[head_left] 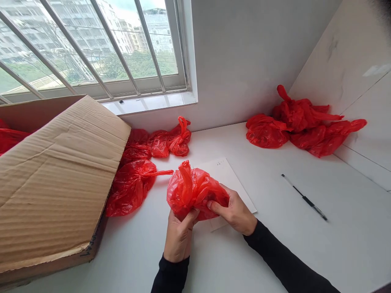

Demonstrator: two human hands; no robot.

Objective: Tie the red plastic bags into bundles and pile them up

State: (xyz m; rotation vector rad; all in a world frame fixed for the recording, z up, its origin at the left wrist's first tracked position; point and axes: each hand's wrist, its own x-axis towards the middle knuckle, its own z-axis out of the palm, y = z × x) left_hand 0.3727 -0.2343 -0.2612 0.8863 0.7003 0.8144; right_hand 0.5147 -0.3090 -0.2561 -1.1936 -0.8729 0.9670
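Observation:
A knotted red plastic bag [195,189] is held up over the white table, its twisted top pointing upward. My left hand [180,236] grips it from below at the left, thumb pressed on the film. On the right side, my right hand [233,209] pinches the same bag between thumb and fingers. What the bag contains is hidden by the red film. Behind and partly beneath it lies a white sheet of paper [235,183] with small writing near its top edge.
At left stands an open cardboard box [61,175] with red plastic inside. Beside it lie a tied red bag [130,191] and several more red bags [160,142]. Another heap of red bags [301,122] sits at the back right. A black pen [305,198] lies at right.

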